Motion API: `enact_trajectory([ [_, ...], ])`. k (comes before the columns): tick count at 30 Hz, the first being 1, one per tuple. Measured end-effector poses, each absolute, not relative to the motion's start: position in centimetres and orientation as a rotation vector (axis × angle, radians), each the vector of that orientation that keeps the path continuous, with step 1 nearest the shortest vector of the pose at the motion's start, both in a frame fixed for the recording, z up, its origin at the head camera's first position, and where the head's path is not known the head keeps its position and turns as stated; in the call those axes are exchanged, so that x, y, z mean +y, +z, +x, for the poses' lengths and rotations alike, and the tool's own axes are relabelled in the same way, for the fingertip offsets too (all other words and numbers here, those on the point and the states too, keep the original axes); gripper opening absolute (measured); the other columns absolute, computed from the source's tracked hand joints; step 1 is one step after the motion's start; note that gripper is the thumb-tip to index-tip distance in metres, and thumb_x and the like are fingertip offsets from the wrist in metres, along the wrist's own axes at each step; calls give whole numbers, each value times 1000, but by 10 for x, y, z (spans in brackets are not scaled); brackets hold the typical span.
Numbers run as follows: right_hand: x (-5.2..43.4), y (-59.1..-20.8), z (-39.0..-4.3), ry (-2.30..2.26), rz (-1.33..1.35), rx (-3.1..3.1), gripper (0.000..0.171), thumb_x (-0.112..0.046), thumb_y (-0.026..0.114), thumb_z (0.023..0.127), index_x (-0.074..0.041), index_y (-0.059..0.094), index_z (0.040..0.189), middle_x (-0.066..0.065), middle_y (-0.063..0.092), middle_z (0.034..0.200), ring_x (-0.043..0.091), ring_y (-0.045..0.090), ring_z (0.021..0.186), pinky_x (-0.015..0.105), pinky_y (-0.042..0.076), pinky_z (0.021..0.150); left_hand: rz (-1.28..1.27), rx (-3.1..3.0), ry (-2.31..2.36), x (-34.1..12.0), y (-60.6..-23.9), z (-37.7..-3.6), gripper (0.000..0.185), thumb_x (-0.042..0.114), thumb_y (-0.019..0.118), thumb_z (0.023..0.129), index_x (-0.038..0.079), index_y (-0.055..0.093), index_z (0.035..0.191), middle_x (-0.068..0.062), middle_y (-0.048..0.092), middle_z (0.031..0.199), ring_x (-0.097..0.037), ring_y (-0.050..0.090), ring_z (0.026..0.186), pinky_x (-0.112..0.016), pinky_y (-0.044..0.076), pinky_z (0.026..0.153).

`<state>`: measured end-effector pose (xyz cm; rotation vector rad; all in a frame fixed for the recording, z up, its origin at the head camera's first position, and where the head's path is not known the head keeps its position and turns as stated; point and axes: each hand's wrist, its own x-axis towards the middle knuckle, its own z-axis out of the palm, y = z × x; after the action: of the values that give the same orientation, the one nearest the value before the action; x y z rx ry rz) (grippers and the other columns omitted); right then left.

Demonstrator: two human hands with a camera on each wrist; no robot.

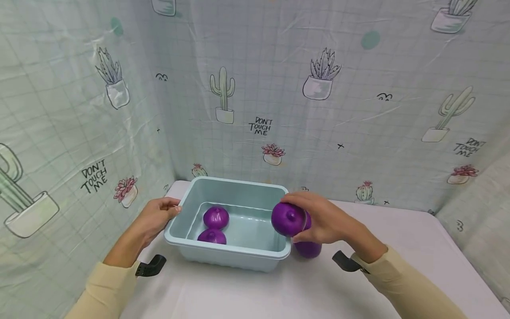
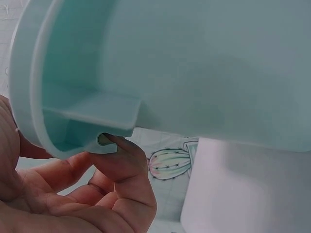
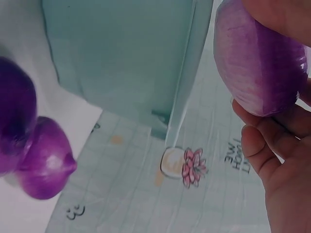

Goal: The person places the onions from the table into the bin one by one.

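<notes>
My left hand (image 1: 154, 218) grips the left rim of a light blue plastic basin (image 1: 231, 254), its fingers curled under the lip in the left wrist view. Two purple onions lie inside on the left: one onion (image 1: 216, 217) farther back, another onion (image 1: 212, 236) partly hidden by the front wall. Above the basin's right rim, my right hand (image 1: 328, 218) holds a purple onion (image 1: 287, 219) between thumb and fingers. Outside, on the right of the basin, are two more onions: one onion (image 1: 310, 250) shows below my hand, and the right wrist view shows the second onion (image 3: 14, 114) beside it.
The basin stands on a white table (image 1: 358, 283). Behind and to the left hangs a grey-green curtain (image 1: 271, 79) printed with cacti, close against the table's far edge. Black wrist mounts (image 1: 345, 261) stick out from both beige sleeves.
</notes>
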<state>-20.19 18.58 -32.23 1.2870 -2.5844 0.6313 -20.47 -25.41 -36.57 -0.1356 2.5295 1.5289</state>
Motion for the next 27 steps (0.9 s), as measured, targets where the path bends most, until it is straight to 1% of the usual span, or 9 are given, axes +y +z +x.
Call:
enact_trajectory([
  [3, 174, -318, -207, 618, 1307, -2628, 88, -29, 99, 64, -17, 59, 141, -1, 66, 134, 20, 63, 121, 45, 58, 96, -146, 2535, 1524, -254, -365, -205, 46, 22, 53, 110, -5, 48, 147, -27, 57, 141, -37, 61, 121, -57, 50, 111],
  [6, 163, -314, -212, 608, 1326, -2658, 87, -27, 97, 66, -17, 57, 143, 0, 64, 138, 22, 62, 124, 48, 57, 98, -150, 2536, 1520, -253, -365, -206, 46, 21, 53, 110, -5, 49, 147, -27, 58, 140, -37, 61, 120, -56, 52, 109],
  [11, 150, -309, -220, 617, 1357, -2677, 87, -25, 96, 69, -14, 56, 145, 5, 62, 142, 27, 60, 131, 51, 55, 104, -141, 2527, 1515, -252, -364, -206, 44, 19, 52, 110, -5, 50, 146, -26, 59, 139, -35, 61, 120, -53, 53, 107],
  [18, 130, -301, -234, 610, 1334, -2759, 88, -29, 95, 72, -11, 53, 147, 7, 60, 146, 28, 56, 138, 51, 49, 112, -130, 2533, 1512, -254, -361, -207, 43, 18, 51, 110, -5, 50, 146, -25, 59, 137, -35, 60, 119, -52, 54, 104],
  [23, 114, -296, -246, 623, 1358, -2762, 90, -31, 95, 72, -8, 52, 148, 7, 62, 144, 27, 57, 136, 49, 46, 116, -153, 2533, 1525, -256, -363, -208, 43, 18, 53, 109, -5, 51, 145, -25, 59, 136, -34, 60, 118, -52, 54, 104],
  [27, 101, -294, -258, 634, 1385, -2745, 87, -31, 94, 72, -5, 53, 145, 8, 63, 140, 25, 60, 130, 47, 48, 113, -159, 2535, 1534, -256, -366, -209, 42, 19, 54, 109, -4, 52, 144, -25, 61, 135, -34, 61, 117, -52, 54, 104],
])
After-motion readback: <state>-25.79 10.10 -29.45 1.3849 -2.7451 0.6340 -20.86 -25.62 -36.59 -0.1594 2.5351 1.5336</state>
